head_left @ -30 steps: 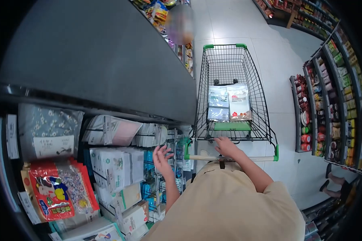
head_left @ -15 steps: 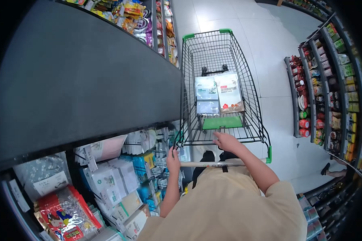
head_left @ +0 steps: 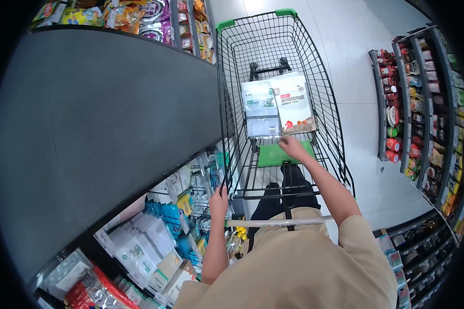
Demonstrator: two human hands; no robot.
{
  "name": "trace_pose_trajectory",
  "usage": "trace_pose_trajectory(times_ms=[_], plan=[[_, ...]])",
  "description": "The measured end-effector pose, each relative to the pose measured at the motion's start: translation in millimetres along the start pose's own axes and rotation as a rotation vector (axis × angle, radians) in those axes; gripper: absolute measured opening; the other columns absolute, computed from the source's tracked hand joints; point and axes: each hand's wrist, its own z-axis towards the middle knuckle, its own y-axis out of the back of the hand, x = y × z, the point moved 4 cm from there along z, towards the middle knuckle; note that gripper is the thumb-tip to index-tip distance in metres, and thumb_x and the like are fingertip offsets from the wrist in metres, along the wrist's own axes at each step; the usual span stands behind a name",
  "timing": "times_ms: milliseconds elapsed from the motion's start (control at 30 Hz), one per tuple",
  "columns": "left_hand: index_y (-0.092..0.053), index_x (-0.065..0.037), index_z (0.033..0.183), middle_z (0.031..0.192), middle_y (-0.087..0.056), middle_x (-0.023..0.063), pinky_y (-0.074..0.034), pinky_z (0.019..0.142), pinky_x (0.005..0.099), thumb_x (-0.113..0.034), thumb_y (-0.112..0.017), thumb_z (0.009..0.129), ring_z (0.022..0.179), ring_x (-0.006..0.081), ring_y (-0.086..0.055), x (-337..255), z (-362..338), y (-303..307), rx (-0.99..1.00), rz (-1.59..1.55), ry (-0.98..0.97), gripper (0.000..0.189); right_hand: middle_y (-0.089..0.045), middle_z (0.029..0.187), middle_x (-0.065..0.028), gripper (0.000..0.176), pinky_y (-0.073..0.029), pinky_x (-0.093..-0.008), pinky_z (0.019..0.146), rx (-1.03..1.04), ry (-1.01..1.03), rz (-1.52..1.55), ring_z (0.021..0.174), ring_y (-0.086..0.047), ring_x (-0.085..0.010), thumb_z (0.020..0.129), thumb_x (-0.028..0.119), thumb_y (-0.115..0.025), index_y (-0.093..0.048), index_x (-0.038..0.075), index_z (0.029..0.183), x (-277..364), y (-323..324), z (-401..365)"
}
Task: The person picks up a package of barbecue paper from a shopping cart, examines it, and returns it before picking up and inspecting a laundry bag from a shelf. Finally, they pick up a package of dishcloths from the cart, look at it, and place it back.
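Observation:
A black wire shopping cart (head_left: pixel 322 67) with green corners stands in front of me. My left hand (head_left: pixel 219 202) is closed around the black frame at its near left corner, beside the pale handle bar (head_left: pixel 273 223). Inside the basket lie a white and grey flat pack (head_left: pixel 261 105) and, to its right, a white pack of barbecue paper (head_left: pixel 295 103). Reaching into the cart, my right hand (head_left: pixel 293 148) is over the green panel (head_left: pixel 270 155), close to the packs' near edges. Its fingers are loosely bent and apart, with nothing visible in them.
A dark flat shelf top (head_left: pixel 113 118) runs along the left. Hanging packs (head_left: pixel 139 247) fill the rack below it, and snack bags (head_left: pixel 123 18) sit beyond. Stocked shelves (head_left: pixel 423 103) stand on the right, across the pale tiled floor (head_left: pixel 353 123).
My right hand has moved forward from the near edge of the basket to the green panel by the packs. My left hand stays on the cart frame. The view has shifted slightly.

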Motion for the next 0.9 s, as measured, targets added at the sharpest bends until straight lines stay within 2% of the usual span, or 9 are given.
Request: trace_pose_trajectory(times_ms=[100, 167, 267, 533, 600, 667, 700, 800, 900], plan=[[-0.066, -0.006, 0.109, 0.081, -0.067, 0.0219, -0.049, 0.07, 0.0501, -0.039, -0.047, 0.1, 0.08, 0.044, -0.064, 3, 0, -4, 0.016, -0.015, 0.026, 0.04, -0.07, 0.095, -0.0206, 0.031, -0.052, -0.0395, 0.081, -0.065, -0.106, 0.115, 0.091, -0.068, -0.0319, 0.084, 0.023, -0.064, -0.07, -0.003, 0.1, -45, -20, 47], [-0.065, -0.004, 0.11, 0.084, -0.067, 0.0227, -0.049, 0.071, 0.0497, -0.038, -0.047, 0.1, 0.082, 0.0444, -0.064, -1, 1, -1, 0.055, -0.015, 0.085, 0.039, -0.07, 0.086, -0.0116, 0.03, -0.051, -0.0333, 0.072, -0.075, -0.296, 0.316, 0.079, -0.065, -0.0189, 0.084, 0.022, -0.067, -0.07, -0.004, 0.099, -89, -41, 73], [-0.064, -0.004, 0.112, 0.086, -0.067, 0.0236, -0.049, 0.072, 0.0496, -0.037, -0.048, 0.1, 0.085, 0.0447, -0.063, 0, 2, -1, 0.095, -0.024, 0.123, 0.039, -0.068, 0.078, -0.0086, 0.027, -0.048, -0.03, 0.068, -0.055, -0.437, 0.278, 0.074, -0.062, -0.0149, 0.081, 0.02, -0.068, -0.072, -0.004, 0.091, -123, -56, 99], [-0.065, -0.005, 0.113, 0.086, -0.068, 0.023, -0.05, 0.07, 0.0479, -0.03, -0.051, 0.099, 0.081, 0.043, -0.065, -4, 5, -1, 0.084, -0.065, 0.124, 0.031, -0.068, 0.081, -0.014, 0.036, -0.05, -0.0358, 0.073, -0.143, -0.552, 0.264, 0.078, -0.064, -0.022, 0.078, 0.025, -0.075, -0.068, -0.008, 0.087, -177, -104, 143], [-0.065, -0.005, 0.111, 0.086, -0.067, 0.0231, -0.05, 0.069, 0.0478, -0.028, -0.053, 0.099, 0.08, 0.0427, -0.064, 6, 6, -6, 0.109, -0.053, 0.15, 0.029, -0.068, 0.091, -0.0164, 0.043, -0.05, -0.0367, 0.078, -0.119, -0.578, 0.247, 0.085, -0.064, -0.0247, 0.076, 0.025, -0.078, -0.064, -0.009, 0.097, -183, -118, 149], [-0.065, -0.004, 0.11, 0.087, -0.067, 0.0235, -0.049, 0.07, 0.0474, -0.028, -0.053, 0.099, 0.081, 0.0428, -0.064, 9, 5, -8, 0.082, -0.046, 0.113, 0.029, -0.064, 0.103, -0.0189, 0.053, -0.05, -0.0379, 0.082, -0.33, -0.577, 0.184, 0.093, -0.062, -0.0259, 0.075, 0.026, -0.08, -0.057, -0.009, 0.109, -183, -127, 148], [-0.065, -0.004, 0.11, 0.087, -0.067, 0.0235, -0.049, 0.07, 0.0474, -0.028, -0.053, 0.099, 0.081, 0.0428, -0.064, 9, 4, -7, 0.083, -0.046, 0.119, 0.029, -0.061, 0.111, -0.0216, 0.064, -0.049, -0.0381, 0.086, -0.276, -0.65, 0.21, 0.099, -0.06, -0.0277, 0.073, 0.027, -0.082, -0.051, -0.008, 0.116, -184, -126, 148], [-0.065, -0.004, 0.11, 0.089, -0.067, 0.0239, -0.049, 0.071, 0.0466, -0.028, -0.053, 0.099, 0.082, 0.0426, -0.064, 8, 5, -6, 0.094, -0.085, 0.138, 0.029, -0.061, 0.108, -0.0213, 0.064, -0.049, -0.0384, 0.086, -0.369, -0.642, 0.208, 0.099, -0.061, -0.0283, 0.071, 0.029, -0.084, -0.052, -0.007, 0.113, -170, -126, 148], [-0.065, -0.004, 0.114, 0.079, -0.065, 0.0202, -0.049, 0.064, 0.0416, -0.026, -0.052, 0.1, 0.071, 0.0381, -0.064, 10, 5, -10, 0.053, -0.069, 0.052, 0.029, -0.063, 0.103, -0.0202, 0.063, -0.05, -0.0375, 0.084, -0.388, -0.688, 0.099, 0.095, -0.062, -0.0282, 0.069, 0.03, -0.085, -0.054, -0.007, 0.109, -175, -120, 151]])
